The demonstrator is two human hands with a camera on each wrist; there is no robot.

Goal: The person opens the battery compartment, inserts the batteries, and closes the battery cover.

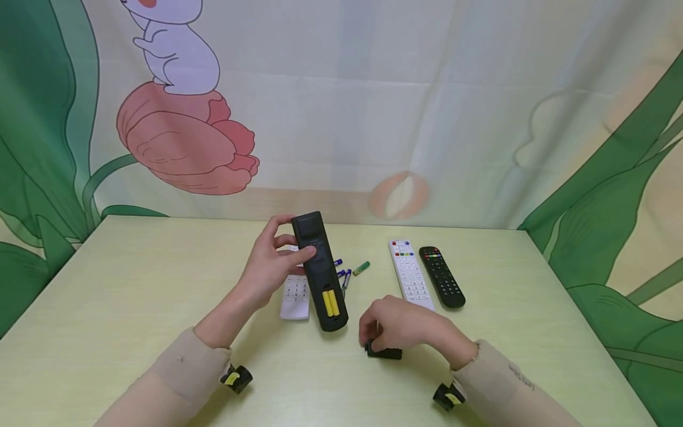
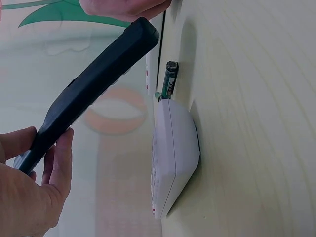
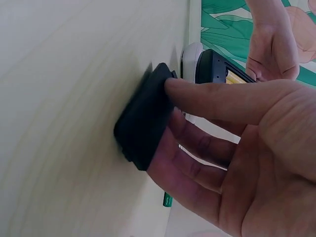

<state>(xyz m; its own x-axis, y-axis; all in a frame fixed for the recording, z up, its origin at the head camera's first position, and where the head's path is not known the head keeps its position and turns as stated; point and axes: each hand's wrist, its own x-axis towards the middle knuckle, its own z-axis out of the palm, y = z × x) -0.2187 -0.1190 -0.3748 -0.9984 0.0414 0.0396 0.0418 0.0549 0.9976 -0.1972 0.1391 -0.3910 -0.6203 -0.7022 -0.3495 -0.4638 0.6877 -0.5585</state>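
Note:
My left hand (image 1: 269, 264) holds a black remote control (image 1: 315, 252) up off the table, its back toward me and tilted. Thumb on the back, fingers behind, it grips the remote near the upper end. Two yellow batteries (image 1: 330, 303) lie side by side in the uncovered compartment at the lower end. To the right, my right hand (image 1: 400, 323) pinches a small black battery cover (image 1: 385, 354) between thumb and fingers, close over the table. In the right wrist view the cover (image 3: 143, 118) stands tilted, with the thumb on its edge.
Behind the held remote lies a white remote (image 1: 295, 299), partly hidden. Several loose purple-and-white batteries (image 1: 347, 279) and a green battery (image 1: 361, 268) lie beside it. Another white remote (image 1: 408, 267) and a black remote (image 1: 442, 277) lie farther right. A printed curtain (image 1: 320, 118) hangs along the table's back edge.

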